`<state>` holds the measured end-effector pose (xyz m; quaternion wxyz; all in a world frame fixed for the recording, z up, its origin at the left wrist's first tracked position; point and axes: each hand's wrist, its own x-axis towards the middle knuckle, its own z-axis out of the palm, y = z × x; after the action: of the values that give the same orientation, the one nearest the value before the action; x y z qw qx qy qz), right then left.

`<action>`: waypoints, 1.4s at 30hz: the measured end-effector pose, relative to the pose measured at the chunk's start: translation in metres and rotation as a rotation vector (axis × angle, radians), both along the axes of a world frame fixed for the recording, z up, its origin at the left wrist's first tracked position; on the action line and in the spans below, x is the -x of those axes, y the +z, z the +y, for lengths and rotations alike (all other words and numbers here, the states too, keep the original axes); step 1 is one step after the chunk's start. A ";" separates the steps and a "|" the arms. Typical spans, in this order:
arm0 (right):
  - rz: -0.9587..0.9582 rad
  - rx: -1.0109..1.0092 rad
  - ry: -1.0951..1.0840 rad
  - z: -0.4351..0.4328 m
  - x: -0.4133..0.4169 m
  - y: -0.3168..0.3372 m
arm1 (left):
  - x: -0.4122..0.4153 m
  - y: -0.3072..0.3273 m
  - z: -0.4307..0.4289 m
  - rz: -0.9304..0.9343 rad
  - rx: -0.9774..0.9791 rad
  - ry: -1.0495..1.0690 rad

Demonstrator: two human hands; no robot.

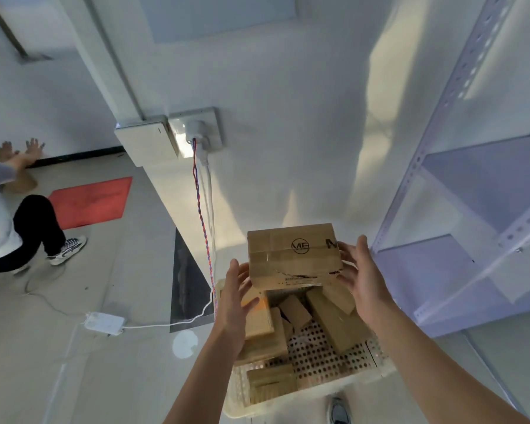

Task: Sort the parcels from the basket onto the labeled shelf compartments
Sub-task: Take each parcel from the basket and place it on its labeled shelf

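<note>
- Where brown tape crosses it, the cardboard parcel [294, 255] shows a circled "ME" logo.
- Left hand [236, 292] and right hand [361, 270] press spread fingers against its ends, above the perforated basket [334, 359].

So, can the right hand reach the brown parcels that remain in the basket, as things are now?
Probably not right away. The right hand and left hand hold a taped parcel directly above the basket, covering part of the parcels inside. Once it is set down, the open top leaves the way free.
</note>
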<state>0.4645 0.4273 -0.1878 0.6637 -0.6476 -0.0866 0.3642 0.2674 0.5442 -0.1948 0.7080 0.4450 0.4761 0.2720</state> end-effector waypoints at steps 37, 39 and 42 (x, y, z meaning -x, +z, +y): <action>0.042 -0.094 -0.019 -0.018 -0.021 0.028 | -0.027 0.011 -0.009 -0.083 -0.011 -0.193; 0.046 -0.136 -0.077 -0.021 -0.020 0.029 | -0.031 0.015 -0.014 -0.066 -0.038 -0.274; 0.080 -0.196 -0.146 -0.027 -0.018 0.033 | -0.042 0.017 -0.021 -0.041 -0.043 -0.376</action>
<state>0.4820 0.4003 -0.1546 0.7514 -0.5694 -0.0477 0.3301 0.3094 0.5230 -0.1774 0.7462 0.5355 0.3641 0.1543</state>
